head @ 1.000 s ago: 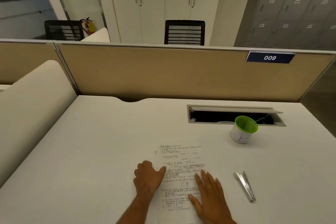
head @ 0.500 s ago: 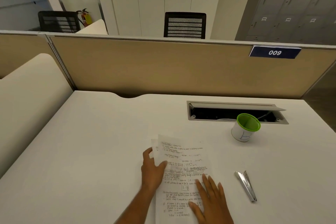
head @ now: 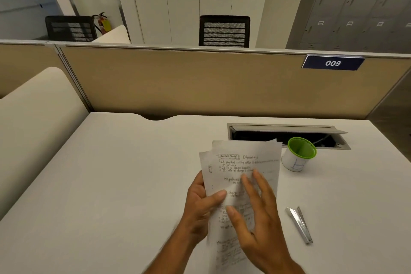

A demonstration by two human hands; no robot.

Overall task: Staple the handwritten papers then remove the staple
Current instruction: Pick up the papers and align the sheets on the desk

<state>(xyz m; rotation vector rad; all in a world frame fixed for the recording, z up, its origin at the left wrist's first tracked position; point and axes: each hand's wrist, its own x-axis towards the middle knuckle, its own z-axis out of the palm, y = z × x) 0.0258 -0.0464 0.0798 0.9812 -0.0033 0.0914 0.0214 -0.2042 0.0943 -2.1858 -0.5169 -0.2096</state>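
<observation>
The handwritten papers [head: 244,162] are lifted off the white desk [head: 111,184] and tilted up toward me, with two or three sheets fanned at the top. My left hand [head: 200,204] grips their left edge, thumb on the front. My right hand [head: 260,213] is in front of the sheets with fingers spread, palm facing the paper; it is blurred and whether it touches is unclear. A silver metal stapler [head: 300,224] lies on the desk to the right of my right hand, apart from it.
A white cup with a green rim [head: 299,154] stands just right of the papers' top corner. Behind it is an open cable tray [head: 287,135] set into the desk. A beige partition [head: 200,82] closes the back, a cream panel [head: 33,122] the left.
The papers went from lying flat under both hands to being raised and tilted up by my left hand. My right hand lifted off the desk and now hovers in front of the sheets.
</observation>
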